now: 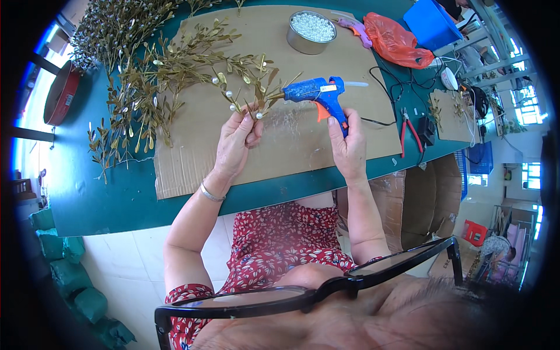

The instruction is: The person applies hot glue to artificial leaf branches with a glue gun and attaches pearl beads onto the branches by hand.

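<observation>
My left hand (234, 143) pinches a gold artificial leaf spray (244, 77) that has several white pearl beads (229, 94) on it. My right hand (349, 150) is wrapped round the handle of a blue glue gun (309, 90) with an orange trigger. The gun lies level, its nozzle pointing left into the leaves just above my left fingers; whether the tip touches a leaf I cannot tell. A clear glue stick (356, 84) sticks out of its back. Under both hands lies a flat cardboard sheet (280, 157). Beyond them stands a round tin (303, 44) of white pearl beads.
More gold sprays (149, 87) lie at the left of the green table (116, 198). A red round container (61, 93) sits at the left edge. To the right are a red plastic bag (396, 41), a blue bin (431, 23), red-handled pliers (410, 134) and black cables.
</observation>
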`<state>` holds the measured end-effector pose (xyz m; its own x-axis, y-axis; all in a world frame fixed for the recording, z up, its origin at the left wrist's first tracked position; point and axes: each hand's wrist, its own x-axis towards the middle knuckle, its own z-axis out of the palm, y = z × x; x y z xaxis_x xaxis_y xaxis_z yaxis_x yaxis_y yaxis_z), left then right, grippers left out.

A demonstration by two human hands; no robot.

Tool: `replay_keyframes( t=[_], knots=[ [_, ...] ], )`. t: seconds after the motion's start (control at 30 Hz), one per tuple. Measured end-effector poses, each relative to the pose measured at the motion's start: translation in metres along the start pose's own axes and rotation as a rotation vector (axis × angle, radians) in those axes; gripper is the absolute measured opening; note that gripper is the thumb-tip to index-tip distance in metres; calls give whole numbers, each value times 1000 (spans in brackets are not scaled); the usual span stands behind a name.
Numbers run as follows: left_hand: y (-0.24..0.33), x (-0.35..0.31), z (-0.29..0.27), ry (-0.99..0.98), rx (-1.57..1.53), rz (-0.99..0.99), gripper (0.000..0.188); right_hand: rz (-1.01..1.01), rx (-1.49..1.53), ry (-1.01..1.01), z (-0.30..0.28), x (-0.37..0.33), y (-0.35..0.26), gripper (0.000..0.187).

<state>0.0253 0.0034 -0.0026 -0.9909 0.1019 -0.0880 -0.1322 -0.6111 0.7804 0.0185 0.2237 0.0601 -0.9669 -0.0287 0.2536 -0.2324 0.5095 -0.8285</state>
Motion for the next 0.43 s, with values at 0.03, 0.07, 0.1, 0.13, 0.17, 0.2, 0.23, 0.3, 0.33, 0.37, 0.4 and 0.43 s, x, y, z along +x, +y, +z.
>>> replay_keyframes(
  t=[0.03, 0.07, 0.1, 0.13, 0.17, 0.2, 0.23, 0.3, 0.33, 0.37, 0.4, 0.43],
  knots=[
    [0, 0, 0, 0, 0, -1, 34, -17, -17, 16, 0, 0, 1, 24],
    [0, 0, 0, 4, 1, 1, 34, -35, -34, 32, 0, 0, 1, 23],
    [0, 0, 0, 8, 3, 4, 34, -34, -34, 32, 0, 0, 1, 23],
    [-1, 1, 0, 8, 3, 3, 34, -39, -31, 31, 0, 0, 1, 23],
    [-1, 1, 0, 2, -1, 6, 33, -43, -28, 30, -1, 0, 1, 23],
    [-1, 1, -1, -3, -5, 10, 32, -42, -27, 30, -1, 0, 2, 23],
    [-1, 1, -1, -3, -5, 9, 32, -48, -33, 29, -2, 0, 3, 23],
    [-1, 1, -1, -4, 4, 16, 32, -52, -40, 30, -3, 0, 3, 23],
    [-1, 1, -1, -3, 4, 15, 32, -52, -30, 34, -3, 0, 2, 23],
    [-1, 1, -1, -3, 12, 16, 33, -51, -20, 39, -4, -1, 2, 23],
    [-1, 1, -1, -2, 19, 16, 33, -49, -20, 40, -4, -1, 2, 23],
    [-2, 2, -1, -3, 19, 15, 33, -73, -38, 50, -3, -1, 3, 23]
  ],
)
